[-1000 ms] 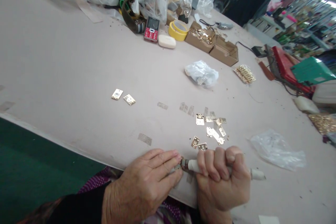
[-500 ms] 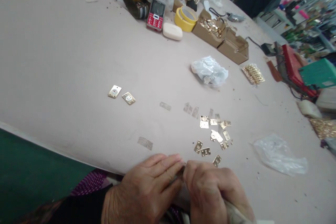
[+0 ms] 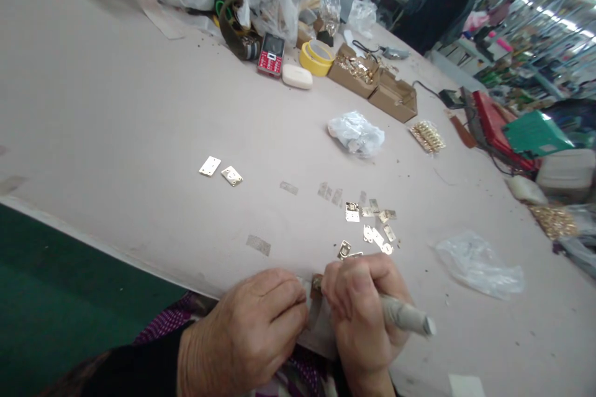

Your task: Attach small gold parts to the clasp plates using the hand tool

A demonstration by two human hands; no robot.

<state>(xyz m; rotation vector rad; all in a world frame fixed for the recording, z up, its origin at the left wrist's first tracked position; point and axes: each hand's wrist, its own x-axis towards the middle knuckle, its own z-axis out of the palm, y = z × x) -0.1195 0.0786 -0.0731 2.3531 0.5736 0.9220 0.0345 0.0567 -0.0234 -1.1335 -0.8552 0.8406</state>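
Note:
My right hand (image 3: 367, 316) is closed round a tool with a pale, wrapped-looking handle (image 3: 407, 316); its tip is hidden by my fingers. Just left of those fingers, a small brown and metal piece (image 3: 316, 286) lies at the table's near edge. My left hand (image 3: 251, 329) is beside it, thumb and fingers pressed together; what they hold, if anything, is hidden. Beyond my right hand lie several small gold metal plates (image 3: 352, 215), some overlapping. Two more plates, one of them a shiny plate (image 3: 231, 175), lie apart on the left.
A crumpled plastic bag (image 3: 356, 133) and a flat clear bag (image 3: 479, 262) lie on the table (image 3: 116, 118). Farther back are a red phone (image 3: 270, 54), a white case (image 3: 297, 77), yellow tape (image 3: 316, 58), cardboard boxes (image 3: 395, 96) and a pack of gold parts (image 3: 427, 137).
My left hand's fingers have gone from stretched flat to pressed together. My right hand has turned, bringing the tool's handle into view, and the brown piece now shows between the hands. The camera view has shifted.

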